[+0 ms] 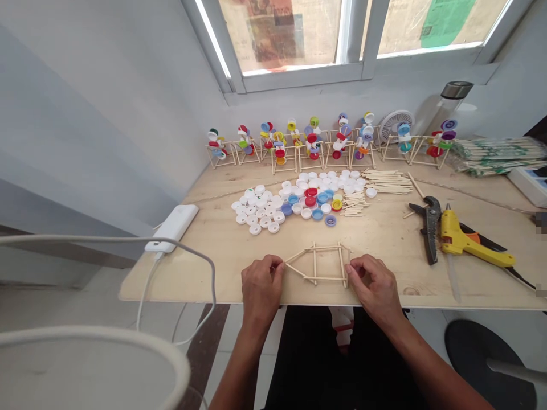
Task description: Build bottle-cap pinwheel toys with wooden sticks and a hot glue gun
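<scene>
A flat frame of thin wooden sticks [325, 279] lies near the table's front edge, pointed on the left and boxy on the right. My left hand [264, 283] pinches its pointed left tip between thumb and forefinger. At the frame's right end, my right hand [374, 285] has thumb and fingertips closed around a stick end. Beyond the frame spread many white bottle caps [255, 217], with red, blue and yellow caps [310, 201] among them. Short cut sticks [354, 204] and longer sticks [388, 182] lie in piles beside the caps.
Small stick stands with coloured cap wheels [313, 149] line the wall side. A yellow glue gun [464, 236] and a black cutter [429, 228] lie at right. A white power bank [173, 228] with a cable sits left. A fan [396, 124] and bottle [450, 102] stand behind.
</scene>
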Tool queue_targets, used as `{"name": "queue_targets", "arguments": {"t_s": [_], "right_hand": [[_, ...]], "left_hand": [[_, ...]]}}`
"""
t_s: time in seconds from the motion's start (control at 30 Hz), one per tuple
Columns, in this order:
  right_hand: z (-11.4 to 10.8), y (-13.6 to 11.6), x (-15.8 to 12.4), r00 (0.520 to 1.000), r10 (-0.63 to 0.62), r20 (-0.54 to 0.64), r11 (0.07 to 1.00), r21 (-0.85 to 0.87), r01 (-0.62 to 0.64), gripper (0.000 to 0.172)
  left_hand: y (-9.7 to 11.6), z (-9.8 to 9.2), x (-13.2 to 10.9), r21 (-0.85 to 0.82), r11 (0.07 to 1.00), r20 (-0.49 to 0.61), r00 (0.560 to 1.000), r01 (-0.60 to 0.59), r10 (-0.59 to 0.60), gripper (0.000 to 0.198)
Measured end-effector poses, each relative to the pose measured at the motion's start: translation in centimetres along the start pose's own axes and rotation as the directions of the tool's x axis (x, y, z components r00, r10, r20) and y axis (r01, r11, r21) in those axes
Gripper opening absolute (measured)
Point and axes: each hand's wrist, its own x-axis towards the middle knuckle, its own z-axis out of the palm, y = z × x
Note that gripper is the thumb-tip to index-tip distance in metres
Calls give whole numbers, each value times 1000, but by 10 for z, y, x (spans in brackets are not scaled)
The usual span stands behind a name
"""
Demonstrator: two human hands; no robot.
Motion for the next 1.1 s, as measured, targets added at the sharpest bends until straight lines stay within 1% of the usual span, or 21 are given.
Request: {"name": "queue_targets", "arguments": {"t_s": [0.17,0.4,0.53,0.7,0.9,1.1], "right_hand": [[0,2,0,1000,-10,-7,1000,-11,10,18],[-1,2,0,1000,-12,-14,1000,-12,12,17],[0,3,0,1000,-13,-21,1000,-17,12,17],[1,3,0,999,-11,-33,1000,-29,10,18],[0,1,0,1000,-11,-13,1000,-21,10,17],[-1,-2,0,1000,-17,-22,1000,-16,16,16]], "left_hand": [[-1,-4,1,-21,1000,0,1000,-4,4,19],[6,-11,-3,-59,998,-84,996,-12,7,19],[9,-15,-3,-48,998,-134,991,-29,22,18],[11,-19,-1,-42,998,-129,991,-36,30,17],[15,-17,-5,-101,995,-159,987,-20,3,16],[22,-11,-9,-72,996,-252,967,-52,32,14]]}}
